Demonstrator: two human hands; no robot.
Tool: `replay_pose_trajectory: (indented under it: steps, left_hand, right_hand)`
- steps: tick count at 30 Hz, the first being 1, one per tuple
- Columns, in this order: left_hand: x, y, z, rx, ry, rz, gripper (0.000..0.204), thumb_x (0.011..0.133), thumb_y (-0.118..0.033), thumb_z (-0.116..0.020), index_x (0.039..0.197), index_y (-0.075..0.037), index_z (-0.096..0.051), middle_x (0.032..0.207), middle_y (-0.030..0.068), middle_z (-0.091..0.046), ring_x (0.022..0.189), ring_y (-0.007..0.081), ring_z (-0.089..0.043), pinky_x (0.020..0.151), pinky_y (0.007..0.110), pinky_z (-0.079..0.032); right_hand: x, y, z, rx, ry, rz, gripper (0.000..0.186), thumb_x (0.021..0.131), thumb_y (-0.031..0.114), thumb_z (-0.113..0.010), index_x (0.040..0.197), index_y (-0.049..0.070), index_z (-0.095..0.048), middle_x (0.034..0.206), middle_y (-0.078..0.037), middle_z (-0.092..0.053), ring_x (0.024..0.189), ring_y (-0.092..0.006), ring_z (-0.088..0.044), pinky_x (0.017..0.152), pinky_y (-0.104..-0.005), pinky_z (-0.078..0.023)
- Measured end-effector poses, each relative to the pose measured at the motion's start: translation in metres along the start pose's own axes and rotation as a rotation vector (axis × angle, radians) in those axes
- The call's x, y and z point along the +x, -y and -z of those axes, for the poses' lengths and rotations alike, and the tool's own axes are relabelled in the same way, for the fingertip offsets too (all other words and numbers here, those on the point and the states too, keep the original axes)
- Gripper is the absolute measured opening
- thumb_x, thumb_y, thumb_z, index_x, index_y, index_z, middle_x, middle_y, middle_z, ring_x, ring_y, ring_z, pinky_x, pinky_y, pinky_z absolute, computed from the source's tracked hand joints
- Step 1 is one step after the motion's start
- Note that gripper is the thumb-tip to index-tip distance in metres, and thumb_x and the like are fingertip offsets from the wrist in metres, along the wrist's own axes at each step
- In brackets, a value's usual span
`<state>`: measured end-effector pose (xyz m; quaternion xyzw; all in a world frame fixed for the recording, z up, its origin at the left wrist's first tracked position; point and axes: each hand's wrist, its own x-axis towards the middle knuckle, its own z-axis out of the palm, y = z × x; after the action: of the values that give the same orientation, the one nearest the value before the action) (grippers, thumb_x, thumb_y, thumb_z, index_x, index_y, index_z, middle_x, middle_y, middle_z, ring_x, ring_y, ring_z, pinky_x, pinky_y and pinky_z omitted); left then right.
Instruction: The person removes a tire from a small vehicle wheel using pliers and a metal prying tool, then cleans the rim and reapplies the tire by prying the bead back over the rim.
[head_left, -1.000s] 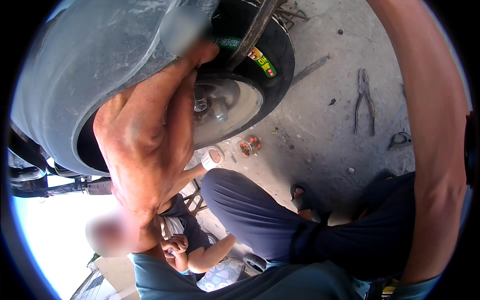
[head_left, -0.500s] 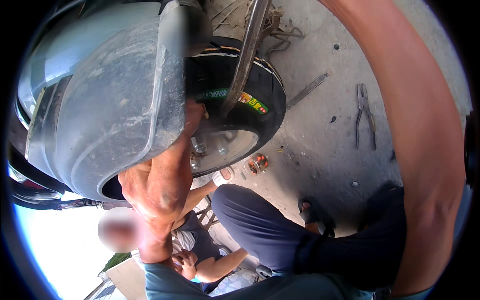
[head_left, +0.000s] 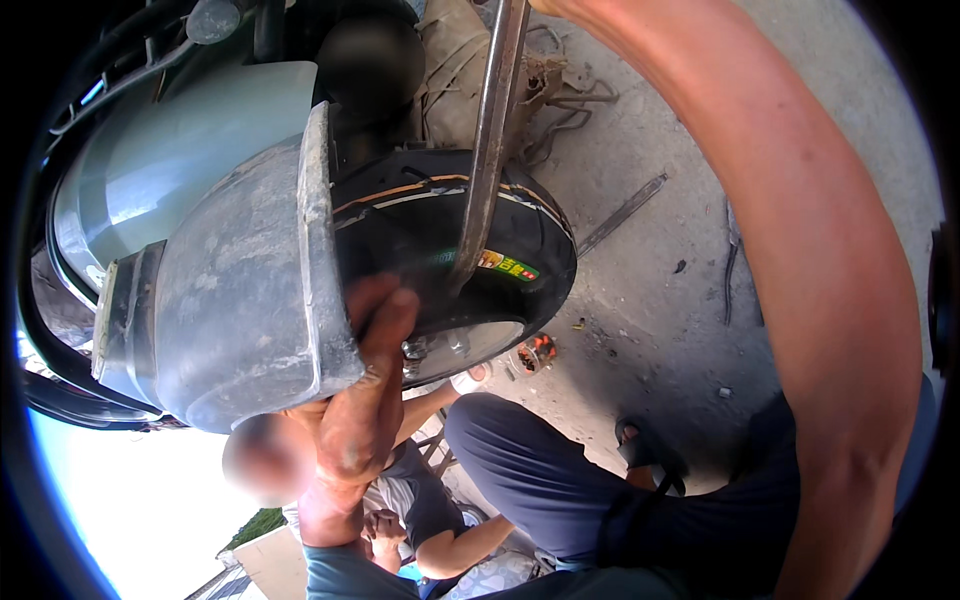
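Note:
A black tyre (head_left: 545,235) with a coloured label sits on a pale wheel, partly behind a scuffed grey fender (head_left: 240,270). A long metal bar (head_left: 488,130) slants down from the top edge, its lower end against the tyre's sidewall. My left hand (head_left: 382,315) is between the fender's edge and the tyre, with the thumb raised. Blur hides its fingers and anything in them. My right forearm (head_left: 800,200) arches over the right side and leaves the picture at the top beside the bar; the hand itself is cut off.
A flat metal strip (head_left: 625,212) and partly covered pliers (head_left: 732,260) lie on the concrete. A small container with orange bits (head_left: 532,354) stands below the wheel. Another person sits at the lower left, one arm (head_left: 425,408) reaching toward the wheel. Brown sacking (head_left: 455,75) lies behind the tyre.
The view has shifted, so fender and tyre appear lower. My left thumb shows more beside the tyre, and the bar stands a little more upright. My right forearm now covers part of the pliers.

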<state>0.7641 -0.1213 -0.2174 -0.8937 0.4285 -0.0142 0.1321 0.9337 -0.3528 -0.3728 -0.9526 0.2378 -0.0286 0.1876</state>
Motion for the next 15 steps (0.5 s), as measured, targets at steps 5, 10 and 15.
replay_pose_trajectory:
  steps: [5, 10, 15]
  left_hand:
    - [0.0, -0.002, 0.002, 0.012, 0.026, 0.0, 0.039, 0.077, 0.018, -0.07, 0.107, -0.006, -0.077, 0.11, 0.0104, -0.075, 0.101, 0.0267, -0.073, 0.088, 0.035, -0.056]
    - [0.001, -0.004, 0.0, 0.022, 0.046, 0.0, 0.038, 0.079, 0.018, -0.07, 0.108, -0.006, -0.076, 0.11, 0.011, -0.075, 0.101, 0.0269, -0.073, 0.087, 0.035, -0.057]
    - [0.004, -0.007, 0.001, 0.036, 0.08, 0.0, 0.038, 0.08, 0.018, -0.069, 0.109, -0.005, -0.075, 0.11, 0.0116, -0.075, 0.101, 0.0271, -0.073, 0.086, 0.035, -0.057]
  right_hand:
    - [-0.018, -0.007, 0.02, 0.078, 0.022, 0.135, 0.032, 0.09, 0.022, -0.059, 0.11, 0.003, -0.074, 0.097, -0.016, -0.073, 0.084, -0.0258, -0.072, 0.065, -0.0415, -0.056]
    - [-0.022, -0.003, 0.021, 1.092, 0.064, -0.223, 0.024, 0.088, 0.024, -0.065, 0.1, 0.006, -0.075, 0.089, -0.013, -0.073, 0.082, -0.02, -0.071, 0.067, -0.036, -0.057]
    - [-0.024, -0.005, 0.018, 0.926, -0.032, -0.171, 0.021, 0.089, 0.024, -0.066, 0.097, 0.006, -0.074, 0.084, -0.011, -0.071, 0.079, -0.0183, -0.07, 0.066, -0.0344, -0.056]
